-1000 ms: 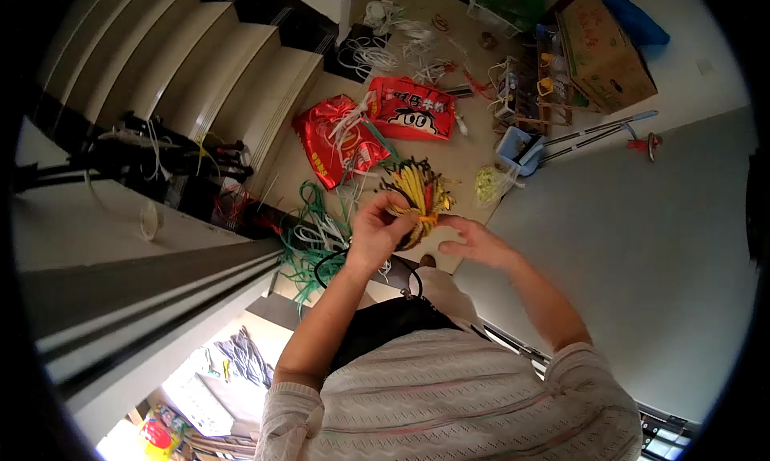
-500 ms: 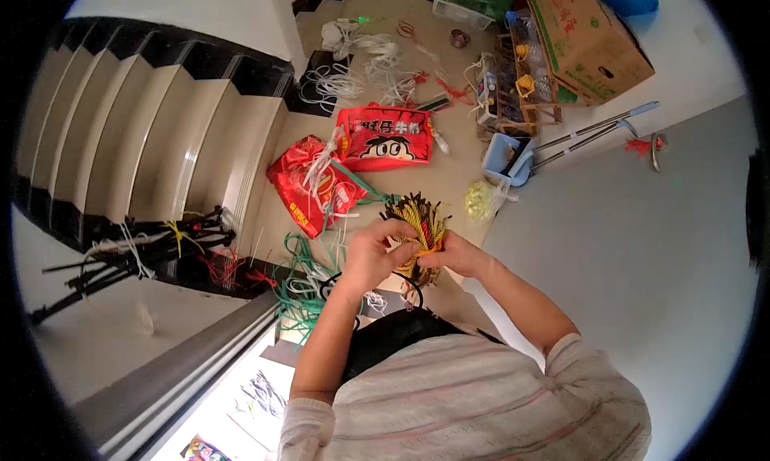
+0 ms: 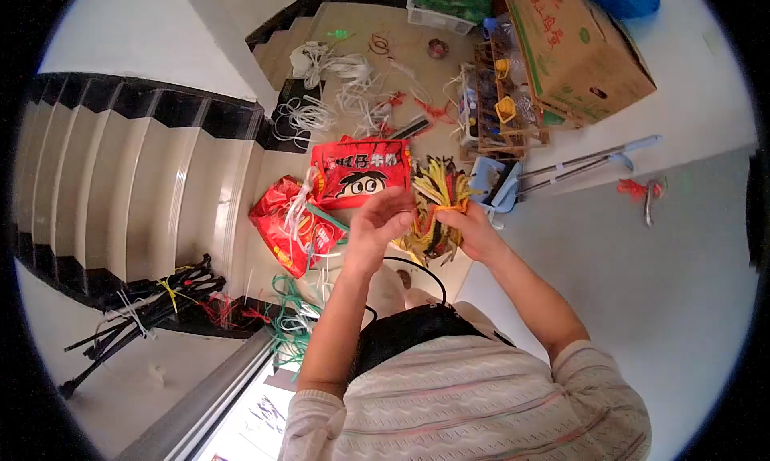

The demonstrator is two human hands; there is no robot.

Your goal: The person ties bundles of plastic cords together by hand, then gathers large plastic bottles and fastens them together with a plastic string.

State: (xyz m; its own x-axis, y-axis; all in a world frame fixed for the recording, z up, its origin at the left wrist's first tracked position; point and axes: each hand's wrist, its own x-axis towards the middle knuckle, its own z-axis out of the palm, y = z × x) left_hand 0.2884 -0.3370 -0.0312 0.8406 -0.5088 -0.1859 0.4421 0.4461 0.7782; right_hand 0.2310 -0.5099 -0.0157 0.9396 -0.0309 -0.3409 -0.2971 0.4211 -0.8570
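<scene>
A bundle of yellow and black cords [image 3: 433,238], with some red strands, is held up in front of my body. An orange-yellow tie goes round its middle, and the cord ends fan out above and below. My right hand [image 3: 475,232] grips the bundle at this tie, with the thumb across the front. Just left of the bundle is my left hand [image 3: 377,227], its fingers curved and thumb apart from them; whether its fingertips touch the cords I cannot tell. Behind the hands lie a red printed bag [image 3: 361,172] and a second red bag [image 3: 289,232] with white cord on it.
White cords [image 3: 305,118] lie on the floor beyond the bags, green straps [image 3: 290,325] nearer me. Stairs [image 3: 152,196] rise at left, with tied black rods [image 3: 152,309]. At right stand a cardboard box [image 3: 569,52], a rack of bottles [image 3: 501,100] and a blue dustpan [image 3: 505,190].
The bundle has moved up and right and turned slightly. My left hand has drawn away from the tie, while my right hand keeps its grip. The camera view has shifted.
</scene>
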